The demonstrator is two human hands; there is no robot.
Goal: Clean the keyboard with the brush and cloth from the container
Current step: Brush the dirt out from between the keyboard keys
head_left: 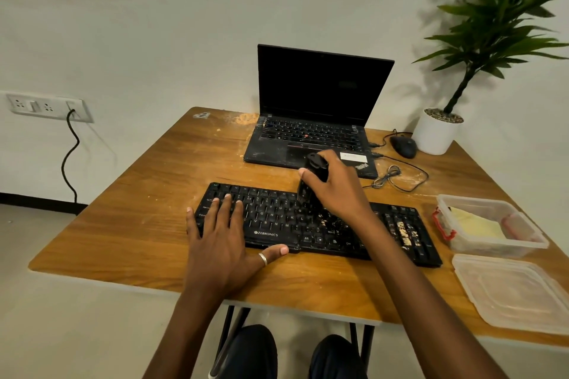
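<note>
Fig.: keyboard [277, 220] lies near front edge of worktop [147, 209], approx. centred. L. hand [224, 243] rests flat on its left keys, fingers straight, thumb along the front rim. R. hand [337, 191] grips black brush [308, 195] w/ curled fingers, bristle end down on mid keys. Pale crumbs [406, 232] on keys at the right end, right of the r. hand. Container [492, 248] at right edge holds yellow cloth [475, 223]; lid [511, 292] toward front-right corner. Laptop [311, 132] & mouse [403, 146] at back edge
</note>
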